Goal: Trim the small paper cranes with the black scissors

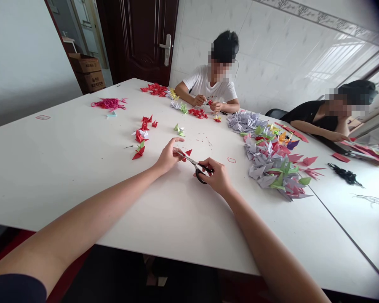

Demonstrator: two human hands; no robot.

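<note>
Gripping scissors (pixel 192 161) by their black handles: right fingers (pixel 211 161), curled round the loops. Left fingers (pixel 177 140) hold a small red folded paper (pixel 188 152) beside the blades, index extended; whether the blades touch it, can't tell. Beyond the left fingers, a green-and-white folded piece (pixel 179 130) on the white desk (pixel 120 206). Left of them, a short line of mostly red cranes (pixel 145 125). Right of the right fingers, a big mixed heap of cranes (pixel 268 155); farther right, a black cord bundle (pixel 345 174).
</note>
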